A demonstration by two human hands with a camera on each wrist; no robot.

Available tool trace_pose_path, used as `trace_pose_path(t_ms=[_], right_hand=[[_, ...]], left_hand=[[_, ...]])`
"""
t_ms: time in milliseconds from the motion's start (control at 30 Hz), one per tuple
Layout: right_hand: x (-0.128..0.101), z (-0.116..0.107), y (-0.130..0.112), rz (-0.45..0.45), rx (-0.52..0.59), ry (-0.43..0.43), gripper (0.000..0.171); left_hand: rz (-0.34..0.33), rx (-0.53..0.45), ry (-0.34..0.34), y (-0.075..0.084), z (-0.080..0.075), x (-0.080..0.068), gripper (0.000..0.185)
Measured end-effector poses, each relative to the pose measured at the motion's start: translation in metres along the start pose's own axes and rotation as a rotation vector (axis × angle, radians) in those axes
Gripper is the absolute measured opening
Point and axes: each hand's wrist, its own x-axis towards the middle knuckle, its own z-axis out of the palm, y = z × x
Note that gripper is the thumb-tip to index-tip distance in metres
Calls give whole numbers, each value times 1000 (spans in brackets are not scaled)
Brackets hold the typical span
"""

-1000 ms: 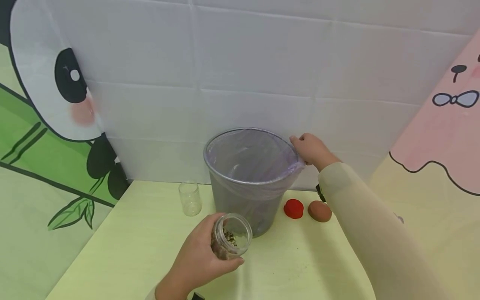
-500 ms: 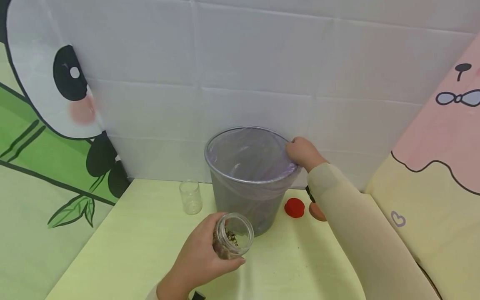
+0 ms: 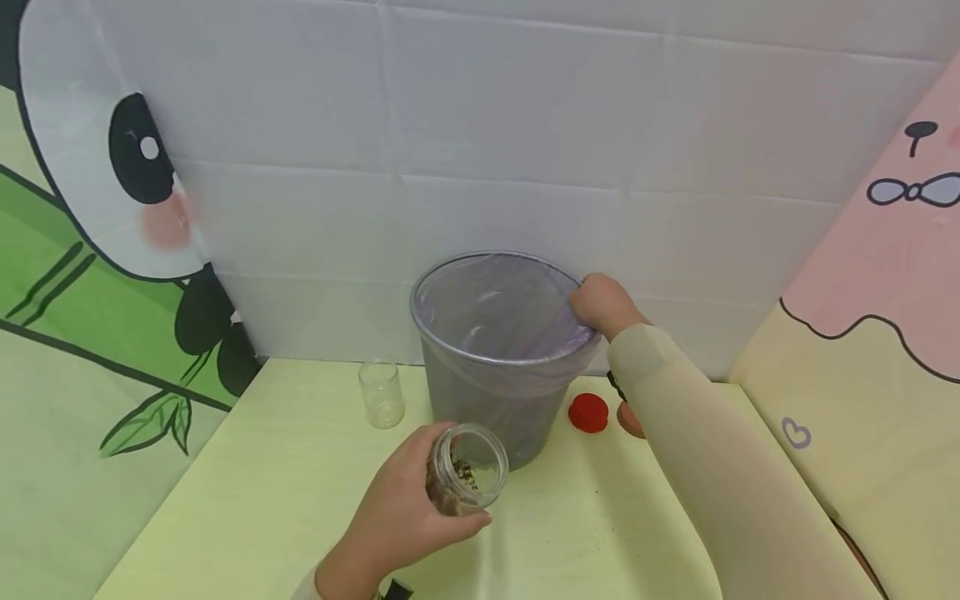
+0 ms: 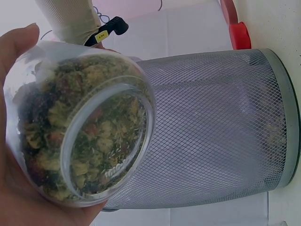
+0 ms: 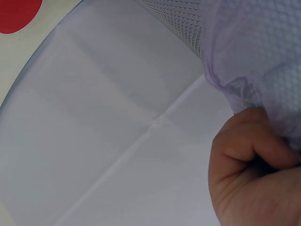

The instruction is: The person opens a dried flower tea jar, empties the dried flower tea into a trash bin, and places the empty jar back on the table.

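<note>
- The left hand (image 3: 405,508) wraps its grip around an open jar (image 3: 467,468) of dried bits, low over the desk (image 3: 262,492).
- The mesh bin (image 3: 498,358) stands at twelve o'clock from the jar, just beside it.
- The jar's mouth tilts toward the bin.
- The right hand (image 3: 603,307) pinches the bin's liner (image 3: 495,312) at the rim's three o'clock.

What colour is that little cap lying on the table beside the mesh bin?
The cap is red, clearest in the head view, right of the bin.

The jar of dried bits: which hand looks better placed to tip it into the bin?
Probably the left hand: it already grips the open jar beside the mesh bin. The right hand grips the bin's rim.
</note>
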Motion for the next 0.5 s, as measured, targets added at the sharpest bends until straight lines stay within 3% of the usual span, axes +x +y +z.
trace_pose_path(t_ms=[333, 500], right_hand=[[-1, -1, 0, -6, -27, 13, 43], [-3, 0, -2, -11, -34, 17, 39]], left_hand=[[44, -2, 22, -5, 0, 4, 94], [9, -24, 28, -11, -2, 2, 93]])
